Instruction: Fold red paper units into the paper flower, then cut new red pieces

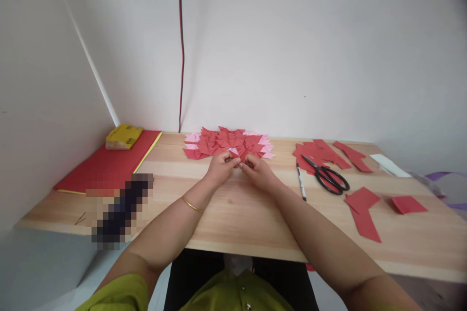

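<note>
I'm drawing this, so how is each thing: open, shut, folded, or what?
Held red paper, pinched between left hand and right hand
Red and pink pieces, folded, heaped
Scissors, blades apparently closed
Red papers beneath scissors, piled
Pen, lying flat, cap unclear
Red sheet, flat
Yellow packet, lying on the sheet
Cord, hanging
Rightmost red paper, creased

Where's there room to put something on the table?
Bare tabletop shows between the forearms, nearer than the left hand and right hand, and between the right hand and marker. It's crowded by the folded paper pieces behind the hands and around the scissors and red paper scraps.
</note>
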`<state>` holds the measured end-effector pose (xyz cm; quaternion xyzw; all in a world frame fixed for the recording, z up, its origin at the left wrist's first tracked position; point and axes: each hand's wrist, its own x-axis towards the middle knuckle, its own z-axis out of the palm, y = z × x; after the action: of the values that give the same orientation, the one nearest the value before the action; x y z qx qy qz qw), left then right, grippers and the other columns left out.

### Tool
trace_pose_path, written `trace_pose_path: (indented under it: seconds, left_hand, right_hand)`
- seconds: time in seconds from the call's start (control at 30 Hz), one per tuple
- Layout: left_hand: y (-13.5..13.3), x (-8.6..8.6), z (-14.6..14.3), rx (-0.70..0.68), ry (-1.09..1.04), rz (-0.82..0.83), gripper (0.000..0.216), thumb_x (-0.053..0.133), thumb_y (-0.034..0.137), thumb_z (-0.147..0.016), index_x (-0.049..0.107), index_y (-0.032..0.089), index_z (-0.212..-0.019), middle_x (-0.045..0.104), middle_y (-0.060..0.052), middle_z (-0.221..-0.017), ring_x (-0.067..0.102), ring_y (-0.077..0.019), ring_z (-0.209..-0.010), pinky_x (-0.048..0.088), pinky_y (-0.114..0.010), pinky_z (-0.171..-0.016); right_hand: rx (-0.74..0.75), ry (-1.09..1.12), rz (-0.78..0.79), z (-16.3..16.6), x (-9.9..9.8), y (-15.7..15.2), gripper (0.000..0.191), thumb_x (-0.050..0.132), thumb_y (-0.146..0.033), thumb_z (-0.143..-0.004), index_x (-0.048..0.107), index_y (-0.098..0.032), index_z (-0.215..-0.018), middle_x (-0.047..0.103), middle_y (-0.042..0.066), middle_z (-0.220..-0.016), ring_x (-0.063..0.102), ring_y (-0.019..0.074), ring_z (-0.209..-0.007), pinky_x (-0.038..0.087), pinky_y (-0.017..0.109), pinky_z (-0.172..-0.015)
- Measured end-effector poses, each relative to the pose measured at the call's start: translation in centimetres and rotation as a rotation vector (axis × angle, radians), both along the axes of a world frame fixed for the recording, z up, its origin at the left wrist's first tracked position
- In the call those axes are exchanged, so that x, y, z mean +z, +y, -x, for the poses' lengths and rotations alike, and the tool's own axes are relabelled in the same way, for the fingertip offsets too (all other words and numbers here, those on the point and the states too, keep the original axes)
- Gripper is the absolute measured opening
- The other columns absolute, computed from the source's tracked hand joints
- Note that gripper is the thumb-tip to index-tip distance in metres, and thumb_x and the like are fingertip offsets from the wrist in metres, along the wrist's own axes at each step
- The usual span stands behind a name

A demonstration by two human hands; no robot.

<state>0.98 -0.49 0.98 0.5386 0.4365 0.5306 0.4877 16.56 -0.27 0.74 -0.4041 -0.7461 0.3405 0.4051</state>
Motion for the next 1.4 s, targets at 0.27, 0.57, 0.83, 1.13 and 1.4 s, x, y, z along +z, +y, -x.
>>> trace_pose_path:
  seconds: [0.27, 0.57, 0.83, 1.13, 1.4]
  left_hand:
    - [-0.1, 0.4, 0.0, 0.035, -0.001, -0.006, 0.026, 0.064, 0.035, -0.073, 0.055, 0.015, -0.059, 0.056, 0.002, -0.056, 0.051, -0.0105, -0.057, 0.040, -0.025, -0.061]
    - [0.0, 0.2, -0.2, -0.028, -0.230, 0.114, 0.039, 0.062, 0.050, -0.074, 0.057, 0.013, -0.061, 0.057, -0.001, -0.056, 0.053, -0.0109, -0.055, 0.044, -0.026, -0.061]
    - [-0.2, -0.2, -0.9, -0.014, -0.317, 0.158, 0.025, 0.079, 0.028, -0.056, 0.061, 0.012, -0.061, 0.060, 0.000, -0.058, 0.053, -0.0100, -0.056, 0.042, -0.025, -0.060]
    - [-0.1, -0.5, -1.3, 0.011, -0.477, 0.220, 0.032, 0.079, 0.030, -0.057, 0.052, 0.013, -0.058, 0.054, 0.003, -0.050, 0.047, -0.0064, -0.047, 0.035, -0.021, -0.050]
    - [0.1, -0.4, -1.2, -0.034, -0.603, 0.318, 0.035, 0.081, 0.028, -0.056, 0.049, 0.013, -0.056, 0.053, 0.004, -0.050, 0.047, -0.0050, -0.046, 0.037, -0.019, -0.049]
  right_hand:
    - [0.055, -0.056, -0.041, 0.2, 0.2, -0.3, 0.025, 0.047, -0.036, -0.086, 0.051, -0.021, -0.067, 0.048, -0.001, -0.061, 0.041, 0.0141, -0.056, 0.032, 0.028, -0.056]
    - [0.047, -0.088, -0.042, 0.2, 0.2, -0.2, 0.028, 0.043, -0.038, -0.088, 0.045, -0.019, -0.067, 0.046, -0.002, -0.063, 0.042, 0.0126, -0.059, 0.032, 0.026, -0.056]
    - [0.100, -0.077, -0.091, 0.4, 0.1, -0.4, 0.023, 0.043, -0.030, -0.089, 0.054, -0.018, -0.073, 0.057, 0.001, -0.068, 0.051, 0.0140, -0.063, 0.037, 0.026, -0.060]
    - [0.098, -0.040, -0.052, 0.8, 0.4, -0.6, 0.020, 0.047, -0.029, -0.088, 0.054, -0.018, -0.073, 0.056, -0.001, -0.068, 0.050, 0.0119, -0.063, 0.037, 0.024, -0.060]
    - [0.127, 0.001, 0.006, 1.0, 0.2, -0.7, 0.022, 0.045, -0.032, -0.089, 0.054, -0.018, -0.074, 0.056, 0.000, -0.071, 0.051, 0.0125, -0.066, 0.040, 0.025, -0.064]
